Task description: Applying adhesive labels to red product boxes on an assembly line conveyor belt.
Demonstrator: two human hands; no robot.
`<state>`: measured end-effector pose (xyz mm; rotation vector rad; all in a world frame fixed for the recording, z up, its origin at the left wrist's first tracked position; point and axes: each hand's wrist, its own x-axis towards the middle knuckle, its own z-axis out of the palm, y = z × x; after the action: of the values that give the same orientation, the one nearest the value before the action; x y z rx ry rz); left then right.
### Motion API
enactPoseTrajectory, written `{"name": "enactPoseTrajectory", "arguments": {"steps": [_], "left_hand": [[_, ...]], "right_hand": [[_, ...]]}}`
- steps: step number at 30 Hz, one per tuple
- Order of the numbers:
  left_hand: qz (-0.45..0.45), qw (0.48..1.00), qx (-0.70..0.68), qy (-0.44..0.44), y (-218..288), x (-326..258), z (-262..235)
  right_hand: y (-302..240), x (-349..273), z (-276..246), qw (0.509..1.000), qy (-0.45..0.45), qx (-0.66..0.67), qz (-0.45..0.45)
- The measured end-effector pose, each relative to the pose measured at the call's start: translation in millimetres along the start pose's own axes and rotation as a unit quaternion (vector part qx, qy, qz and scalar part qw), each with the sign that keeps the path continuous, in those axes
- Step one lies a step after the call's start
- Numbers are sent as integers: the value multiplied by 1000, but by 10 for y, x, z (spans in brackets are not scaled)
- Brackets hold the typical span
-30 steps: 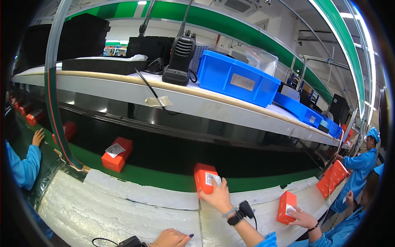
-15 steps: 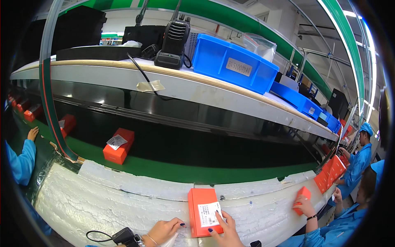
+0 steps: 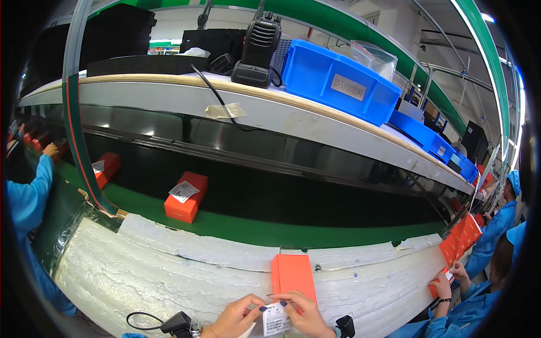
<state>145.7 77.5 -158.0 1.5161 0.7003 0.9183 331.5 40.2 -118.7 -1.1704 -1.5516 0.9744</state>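
Note:
A white printed label [image 3: 275, 320] is stretched between my two hands, in front of a red-orange box [image 3: 294, 276] on the wrapped work surface. My left hand [image 3: 241, 316] pinches the label's upper left corner with thumb and fingers. On the other side, my right hand [image 3: 304, 315] grips its upper right edge, fingers curled and overlapping the near part of the box. The box's visible top shows plain red; its near end is hidden behind my hands and the label.
The bench [image 3: 169, 270] has a pale, wrinkled plastic covering. Beyond it, a green conveyor belt [image 3: 242, 228] carries another labelled red box [image 3: 186, 197]. A shelf [image 3: 169, 90] above holds a two-way radio [image 3: 258, 50] and a blue bin [image 3: 338, 79]. Co-workers in blue stand at both sides.
The label, lying on the box under my right hand before, is now held up between both hands. My left hand has moved right to it. The view has shifted slightly.

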Motion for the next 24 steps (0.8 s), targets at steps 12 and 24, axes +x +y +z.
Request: {"name": "enactPoseTrajectory", "arguments": {"steps": [12, 24], "left_hand": [[-144, 917, -362, 83, -83, 113, -70], [75, 916, 390, -63, -526, 208, -238]], "right_hand": [[128, 46, 61, 991, -72, -70, -85], [-31, 235, -750, 990, -64, -60, 107]]}}
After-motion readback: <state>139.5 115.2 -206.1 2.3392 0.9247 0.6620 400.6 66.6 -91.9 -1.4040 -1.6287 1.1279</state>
